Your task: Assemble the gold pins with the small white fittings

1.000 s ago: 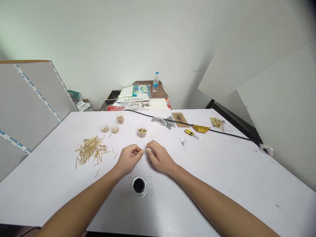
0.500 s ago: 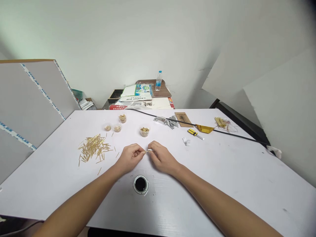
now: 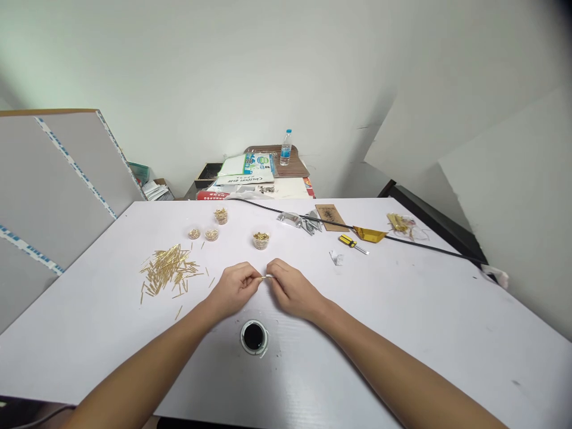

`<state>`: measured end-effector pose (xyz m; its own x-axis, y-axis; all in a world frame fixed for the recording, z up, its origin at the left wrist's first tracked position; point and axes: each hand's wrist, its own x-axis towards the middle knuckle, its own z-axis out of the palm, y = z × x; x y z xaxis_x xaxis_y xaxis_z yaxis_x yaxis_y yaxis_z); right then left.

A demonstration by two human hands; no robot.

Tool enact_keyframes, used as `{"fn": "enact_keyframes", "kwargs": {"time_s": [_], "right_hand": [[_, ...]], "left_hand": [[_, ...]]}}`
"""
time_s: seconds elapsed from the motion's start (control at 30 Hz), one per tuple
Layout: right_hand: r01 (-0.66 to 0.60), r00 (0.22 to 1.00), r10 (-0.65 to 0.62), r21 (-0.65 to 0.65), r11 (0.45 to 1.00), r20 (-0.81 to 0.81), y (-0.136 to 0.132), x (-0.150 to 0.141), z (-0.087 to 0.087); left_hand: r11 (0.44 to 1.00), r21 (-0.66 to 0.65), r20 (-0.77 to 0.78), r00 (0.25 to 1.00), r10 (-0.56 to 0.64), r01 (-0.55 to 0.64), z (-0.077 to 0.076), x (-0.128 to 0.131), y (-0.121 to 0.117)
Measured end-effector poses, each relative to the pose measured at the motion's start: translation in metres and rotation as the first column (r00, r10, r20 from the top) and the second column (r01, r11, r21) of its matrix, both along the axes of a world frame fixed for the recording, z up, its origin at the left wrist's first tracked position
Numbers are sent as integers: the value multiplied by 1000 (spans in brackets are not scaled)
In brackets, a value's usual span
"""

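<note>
My left hand (image 3: 235,288) is closed, thumb and fingertips pinching one end of a thin gold-coloured pin (image 3: 264,277). Its other end runs to the fingertips of my right hand (image 3: 294,289), which is also closed. Something small and whitish shows at the right fingertips, too small to name. Just nearer to me than the hands stands a round pot of black liquid (image 3: 254,336). To the left lies a loose pile of gold pins (image 3: 168,268). Beyond my hands is a clear cup of small gold parts (image 3: 261,241).
More small cups, one taller (image 3: 220,216), sit at the back left. A yellow-black screwdriver (image 3: 353,243), a scrap of paper (image 3: 336,258), silver packets (image 3: 290,219) and a brown card (image 3: 331,217) lie back right. A black cable (image 3: 424,243) crosses there. A grey panel (image 3: 53,190) borders the left.
Both hands stay together around the pin, with only slight finger movement. The whole view has shifted a little, and the things on the table look unmoved.
</note>
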<state>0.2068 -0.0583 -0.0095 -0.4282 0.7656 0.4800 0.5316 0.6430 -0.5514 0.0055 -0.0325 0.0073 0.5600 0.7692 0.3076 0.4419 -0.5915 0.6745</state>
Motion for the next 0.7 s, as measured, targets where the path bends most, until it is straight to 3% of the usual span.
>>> {"fn": "enact_keyframes", "kwargs": {"time_s": [0.23, 0.4, 0.7], "right_hand": [[5, 1000, -4, -60, 998, 8, 0, 0, -1], [-6, 998, 0, -101, 995, -62, -1, 0, 1], [17, 999, -17, 0, 1000, 32, -2, -2, -3]], "left_hand": [[998, 41, -25, 999, -38, 39, 4, 1, -2], [999, -10, -1, 999, -33, 33, 2, 0, 1], [995, -96, 17, 1000, 3, -2, 3, -1, 1]]}}
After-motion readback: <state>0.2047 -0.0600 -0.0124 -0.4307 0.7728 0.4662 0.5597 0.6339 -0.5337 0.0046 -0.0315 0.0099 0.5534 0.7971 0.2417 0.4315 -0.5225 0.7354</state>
